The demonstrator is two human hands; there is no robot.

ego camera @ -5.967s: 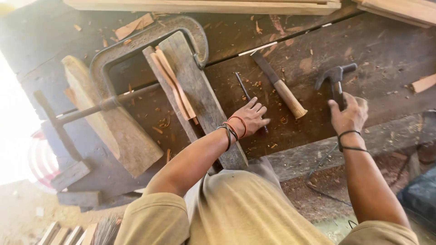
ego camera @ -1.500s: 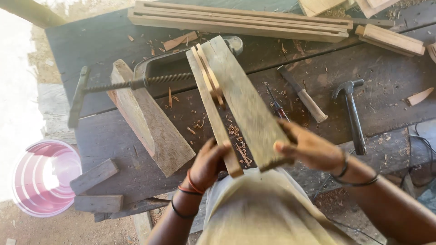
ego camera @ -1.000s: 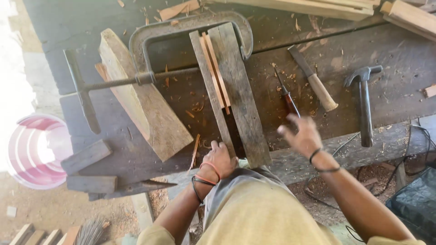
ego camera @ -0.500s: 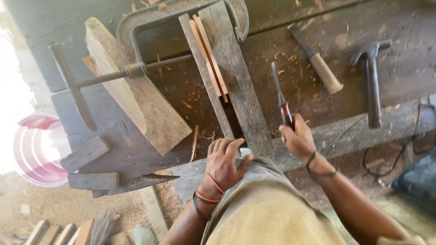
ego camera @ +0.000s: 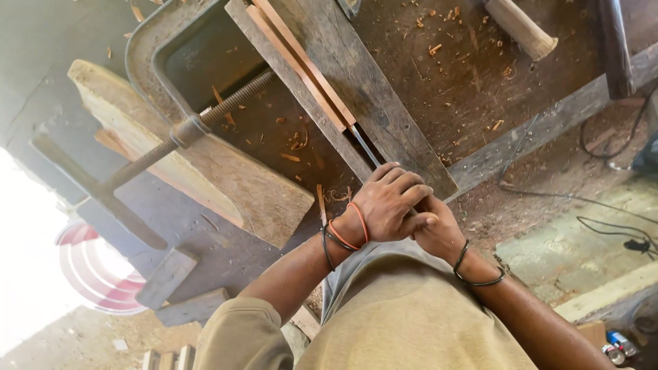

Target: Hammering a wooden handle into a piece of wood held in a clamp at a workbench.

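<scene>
Both hands are clasped together at the near edge of the workbench. The left hand lies on top, fingers curled shut over the right hand, which is mostly hidden beneath it. Between them they grip the handle of a chisel; only its thin metal blade shows, emerging from under the left knuckles.

The blade's long axis runs away from the hands, up and to the left toward the far side of the bench. It follows the narrow groove between 2 weathered grey planks, where a pale reddish wood strip is seated. The blade tip sits just at the near end of that strip, in line with it. So the strip lies directly ahead of the hands, along the same diagonal.

A large clamp arches over the planks' far part, its threaded screw crossing a pale board at the left.
</scene>
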